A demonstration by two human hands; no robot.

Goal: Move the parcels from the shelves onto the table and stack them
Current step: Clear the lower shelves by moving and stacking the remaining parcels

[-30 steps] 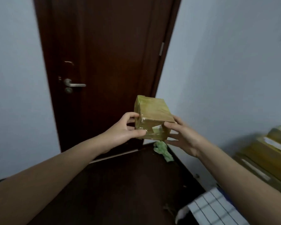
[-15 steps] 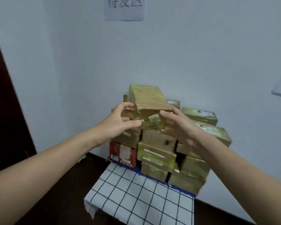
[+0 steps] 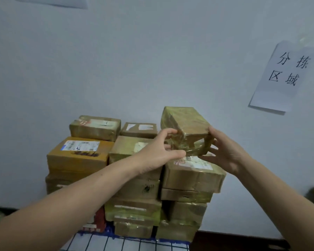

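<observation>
Parcel [image 3: 186, 130], tape-wrapped, tilted, held w/ both hands above right column of stack [image 3: 134, 187]. Left hand [image 3: 157, 153]: thumb under near corner, fingers curled on left face, clamped on it. Right hand [image 3: 225, 151]: fingers spread, pressing right side & underside. Parcel's low edge just above labelled box [image 3: 192, 174] topping right column; contact can't tell. Stack sits at far edge of bench w/ checked cloth [image 3: 116, 244], against wall. Paper sign [image 3: 286, 77] on wall, far right.
</observation>
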